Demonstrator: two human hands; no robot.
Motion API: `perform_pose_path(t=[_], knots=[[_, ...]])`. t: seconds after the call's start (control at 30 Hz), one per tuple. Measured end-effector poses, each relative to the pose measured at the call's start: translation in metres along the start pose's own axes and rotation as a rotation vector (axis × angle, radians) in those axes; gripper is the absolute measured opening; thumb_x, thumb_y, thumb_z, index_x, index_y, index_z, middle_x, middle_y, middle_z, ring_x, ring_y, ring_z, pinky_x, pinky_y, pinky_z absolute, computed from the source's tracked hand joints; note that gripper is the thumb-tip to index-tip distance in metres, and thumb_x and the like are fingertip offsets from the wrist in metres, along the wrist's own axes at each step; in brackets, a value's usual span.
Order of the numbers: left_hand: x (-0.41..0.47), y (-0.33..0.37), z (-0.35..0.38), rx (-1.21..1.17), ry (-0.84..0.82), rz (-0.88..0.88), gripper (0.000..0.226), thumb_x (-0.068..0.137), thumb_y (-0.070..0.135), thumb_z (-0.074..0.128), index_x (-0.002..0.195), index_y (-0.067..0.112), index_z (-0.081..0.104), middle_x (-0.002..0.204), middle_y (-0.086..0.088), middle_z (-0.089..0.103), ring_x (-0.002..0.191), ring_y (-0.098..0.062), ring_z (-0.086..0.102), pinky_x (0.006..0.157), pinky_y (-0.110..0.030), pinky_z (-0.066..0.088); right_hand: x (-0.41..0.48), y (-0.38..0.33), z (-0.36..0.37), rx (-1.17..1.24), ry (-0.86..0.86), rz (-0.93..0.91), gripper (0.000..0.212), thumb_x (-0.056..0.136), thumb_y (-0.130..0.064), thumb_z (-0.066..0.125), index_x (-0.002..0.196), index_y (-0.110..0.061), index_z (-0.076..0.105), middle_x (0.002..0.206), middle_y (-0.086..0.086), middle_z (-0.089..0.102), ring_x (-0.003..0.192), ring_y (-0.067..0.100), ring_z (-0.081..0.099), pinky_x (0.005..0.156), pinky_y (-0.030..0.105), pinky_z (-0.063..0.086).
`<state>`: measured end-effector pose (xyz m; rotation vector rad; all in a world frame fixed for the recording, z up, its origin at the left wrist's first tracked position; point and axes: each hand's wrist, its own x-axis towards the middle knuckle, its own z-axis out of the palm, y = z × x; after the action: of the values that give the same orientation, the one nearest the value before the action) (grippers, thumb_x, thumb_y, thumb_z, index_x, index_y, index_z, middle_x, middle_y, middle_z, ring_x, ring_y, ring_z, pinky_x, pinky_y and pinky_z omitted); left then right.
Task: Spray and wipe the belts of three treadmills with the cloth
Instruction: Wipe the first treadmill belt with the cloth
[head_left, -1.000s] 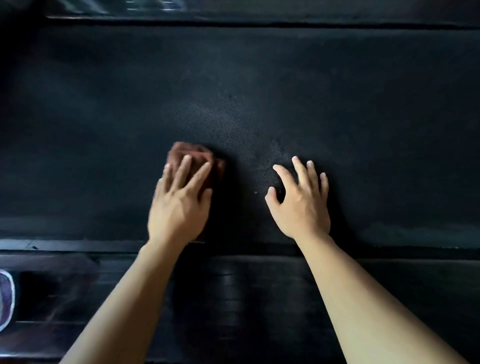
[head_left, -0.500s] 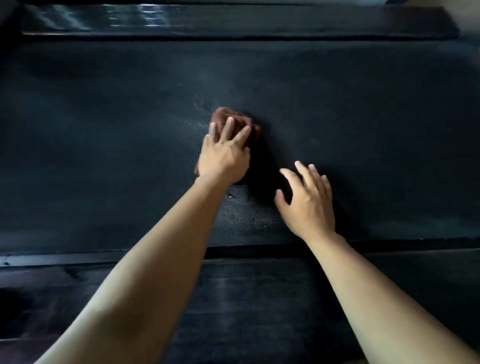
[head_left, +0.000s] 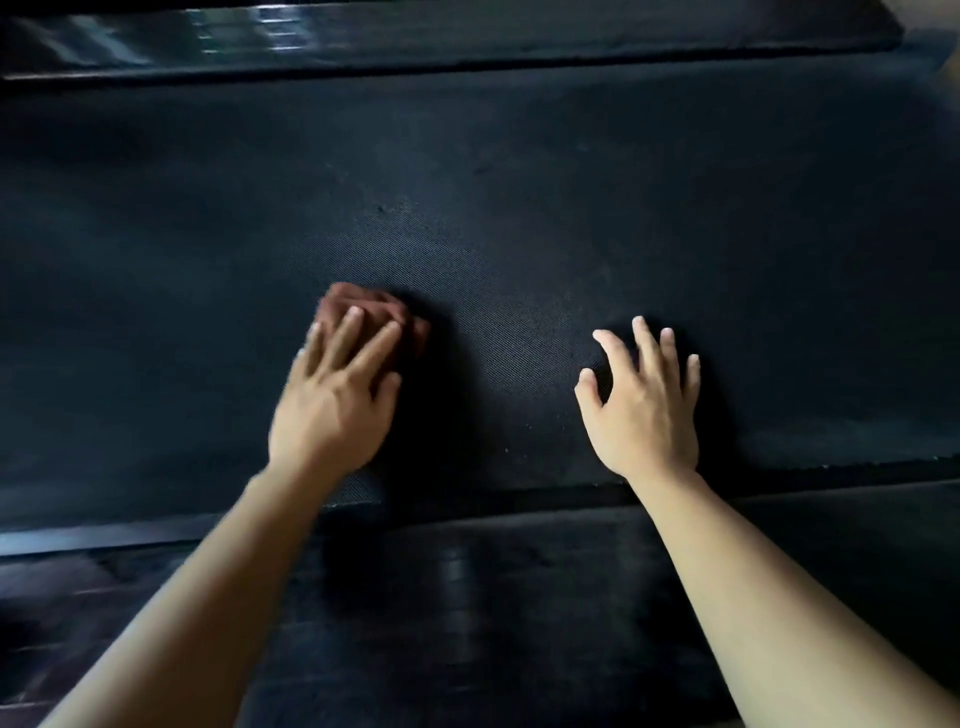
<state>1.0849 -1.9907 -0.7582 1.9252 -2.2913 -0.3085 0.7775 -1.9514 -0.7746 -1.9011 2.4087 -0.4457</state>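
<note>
Currently: left hand lies flat on the cloth, fingers straight and close together. They are laid over it rather than curled round it, so the hand presses the cloth down and does not clutch it. Cloth is reddish-brown, bunched into a small wad, lying on the treadmill belt, left of the belt's middle and in the half nearer the camera. Most of the wad is under the fingers; its far edge and right corner stick out past the fingertips. Hand and cloth are both slightly blurred. Over on bare belt, the right hand sits well to the right of the cloth, not touching it. Its fingers are spread apart and nearly straight, thumb out to the left, holding nothing. Fingertips look to be on the belt surface; cannot tell whether the palm rests on it or sits just above. Belt is dark, with a fine woven texture showing in the lit patch between and beyond the hands. Both forearms cross the near side rail, which is dark and glossy. Along the top of the view runs the far side rail, with bright reflections at its left end.
</note>
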Motion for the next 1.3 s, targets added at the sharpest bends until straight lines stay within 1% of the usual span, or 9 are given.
perform_pose_path(t=[0.17,0.33,0.4,0.53,0.77,0.93,1.03,1.17,1.3], knots=[[0.055,0.021,0.000,0.025,0.019,-0.139,0.059,0.100,0.042,0.042,0.157,0.036,0.029,0.168,-0.012,0.017,0.156,-0.030,0.006,0.127,-0.041,0.004,0.000,-0.001,-0.001,0.008,-0.007,0.007,0.048,0.093,-0.044,0.047,0.139,-0.029,0.048,0.158,0.010,0.032,0.148,0.037,0.023,0.118,0.061,0.013],[0.044,0.090,0.020,0.030,-0.015,0.073,0.064,0.090,0.050,0.030,0.154,0.041,0.033,0.166,-0.008,0.026,0.154,-0.036,0.016,0.125,-0.049,0.017,-0.001,-0.001,-0.001,0.003,-0.022,0.020,0.046,0.095,-0.041,0.049,0.139,-0.030,0.047,0.159,0.009,0.031,0.148,0.036,0.021,0.119,0.060,0.013],[0.018,0.107,0.025,0.005,-0.034,0.175,0.061,0.091,0.048,0.036,0.152,0.041,0.037,0.165,-0.005,0.029,0.153,-0.038,0.020,0.124,-0.051,0.021,0.000,0.000,-0.002,0.005,-0.019,0.021,0.046,0.094,-0.040,0.050,0.139,-0.030,0.048,0.159,0.009,0.032,0.148,0.036,0.022,0.119,0.059,0.013],[-0.035,0.091,0.021,-0.017,-0.038,0.251,0.057,0.094,0.049,0.041,0.150,0.042,0.040,0.163,0.000,0.033,0.152,-0.036,0.024,0.122,-0.048,0.026,0.000,0.000,-0.002,0.003,-0.028,0.022,0.046,0.095,-0.041,0.049,0.139,-0.031,0.047,0.159,0.008,0.031,0.148,0.035,0.021,0.119,0.059,0.012],[-0.025,0.000,-0.005,-0.024,0.008,0.001,0.059,0.094,0.049,0.042,0.152,0.039,0.040,0.164,-0.008,0.030,0.153,-0.035,0.019,0.126,-0.047,0.018,0.000,-0.002,-0.002,0.011,0.013,0.017,0.051,0.090,-0.047,0.037,0.136,-0.031,0.050,0.157,0.009,0.035,0.147,0.036,0.025,0.118,0.061,0.016],[0.043,0.023,-0.005,0.012,0.013,-0.117,0.058,0.101,0.041,0.046,0.157,0.038,0.028,0.168,-0.008,0.016,0.155,-0.036,0.006,0.127,-0.039,0.005,0.000,0.001,0.000,0.011,-0.012,0.020,0.046,0.094,-0.043,0.045,0.138,-0.031,0.047,0.158,0.009,0.032,0.148,0.036,0.022,0.119,0.060,0.013],[0.063,0.062,0.008,0.033,-0.007,-0.029,0.059,0.099,0.043,0.042,0.156,0.040,0.028,0.168,-0.009,0.018,0.155,-0.038,0.008,0.127,-0.044,0.010,0.000,0.001,0.000,0.003,-0.018,0.025,0.045,0.094,-0.042,0.047,0.138,-0.032,0.046,0.158,0.009,0.032,0.148,0.035,0.021,0.119,0.060,0.013],[0.037,0.105,0.019,0.003,-0.054,0.213,0.061,0.094,0.046,0.039,0.154,0.042,0.033,0.167,-0.004,0.021,0.155,-0.038,0.012,0.125,-0.048,0.016,0.001,0.001,-0.001,-0.002,-0.021,0.026,0.045,0.094,-0.040,0.049,0.138,-0.031,0.047,0.158,0.008,0.032,0.148,0.035,0.022,0.119,0.059,0.013],[-0.014,0.083,0.017,-0.048,-0.094,0.291,0.059,0.095,0.051,0.037,0.153,0.045,0.034,0.167,0.002,0.023,0.156,-0.032,0.011,0.126,-0.046,0.016,0.000,0.000,-0.001,-0.003,-0.019,0.028,0.045,0.094,-0.042,0.046,0.138,-0.031,0.047,0.158,0.008,0.032,0.148,0.035,0.022,0.118,0.060,0.015]])
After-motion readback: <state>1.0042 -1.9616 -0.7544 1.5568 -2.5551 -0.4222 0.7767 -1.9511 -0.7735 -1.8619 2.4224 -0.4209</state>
